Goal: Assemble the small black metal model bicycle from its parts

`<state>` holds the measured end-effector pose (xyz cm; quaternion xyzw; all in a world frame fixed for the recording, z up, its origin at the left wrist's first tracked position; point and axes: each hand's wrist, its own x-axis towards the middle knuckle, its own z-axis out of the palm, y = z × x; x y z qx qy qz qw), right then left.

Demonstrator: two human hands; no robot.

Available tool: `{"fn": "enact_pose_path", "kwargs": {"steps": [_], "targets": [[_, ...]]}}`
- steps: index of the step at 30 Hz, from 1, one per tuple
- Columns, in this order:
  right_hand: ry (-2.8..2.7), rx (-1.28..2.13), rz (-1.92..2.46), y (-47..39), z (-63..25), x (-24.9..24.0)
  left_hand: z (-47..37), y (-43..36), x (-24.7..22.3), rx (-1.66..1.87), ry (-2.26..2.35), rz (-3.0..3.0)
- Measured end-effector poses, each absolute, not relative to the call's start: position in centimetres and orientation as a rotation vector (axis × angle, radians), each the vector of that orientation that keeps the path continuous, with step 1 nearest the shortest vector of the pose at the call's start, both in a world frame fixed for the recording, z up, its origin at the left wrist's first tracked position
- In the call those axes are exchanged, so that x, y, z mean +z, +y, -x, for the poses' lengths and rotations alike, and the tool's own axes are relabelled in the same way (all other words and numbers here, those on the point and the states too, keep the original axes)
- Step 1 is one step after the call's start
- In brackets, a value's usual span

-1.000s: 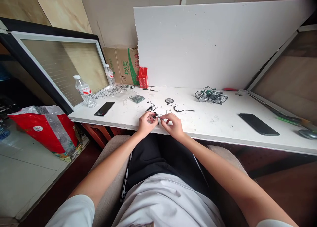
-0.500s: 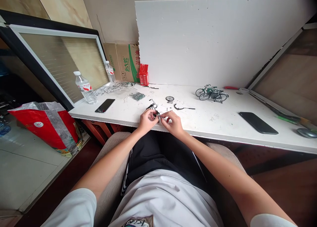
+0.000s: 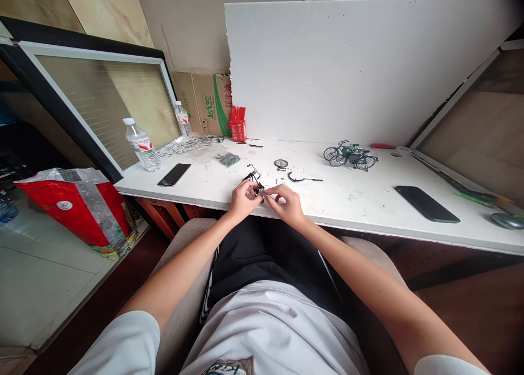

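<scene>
Close to the table's front edge, my left hand (image 3: 244,199) pinches a black model bicycle frame (image 3: 259,187) whose handlebar end points up and away. My right hand (image 3: 286,204) meets it from the other side, thumb and forefinger closed at the frame's near end. What those right fingertips grip, if anything, is too small to name. A loose spoked wheel (image 3: 280,163) lies just beyond my hands. To its right rests a curved black part with a straight stem (image 3: 305,179), perhaps a mudguard. Tiny dark bits are scattered around them.
Assembled model bicycles (image 3: 350,155) stand at the back right. One phone (image 3: 174,174) lies left, another (image 3: 427,203) right. A water bottle (image 3: 142,144), a bag of green parts (image 3: 228,159), part sprues (image 3: 192,144) and a red box (image 3: 238,124) occupy the left and back.
</scene>
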<state>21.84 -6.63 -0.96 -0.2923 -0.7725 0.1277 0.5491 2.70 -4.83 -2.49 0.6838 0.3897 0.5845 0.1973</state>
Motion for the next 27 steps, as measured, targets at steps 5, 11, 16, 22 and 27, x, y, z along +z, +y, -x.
{"fn": "enact_pose_path", "kwargs": {"steps": [5, 11, 16, 22, 27], "targets": [[-1.810, 0.312, 0.730, -6.72, -21.78, -0.77, -2.69, -4.75, -2.61, 1.636, 1.078, -1.921], [-1.775, 0.323, 0.750, -6.76, -21.78, -0.67, -2.47, -5.10, -2.13, 1.588, 1.008, -1.987], [-1.793, 0.334, 0.741, -6.81, -21.79, -0.43, -2.38, -5.12, -2.03, 1.562, 0.984, -1.993], [-1.803, 0.341, 0.756, -6.76, -21.80, -0.18, -2.39, -4.58, -2.54, 1.555, 0.995, -1.966], [-1.802, 0.354, 0.765, -6.50, -21.88, -0.45, -2.44, -4.45, -2.57, 1.561, 0.967, -1.944]]}}
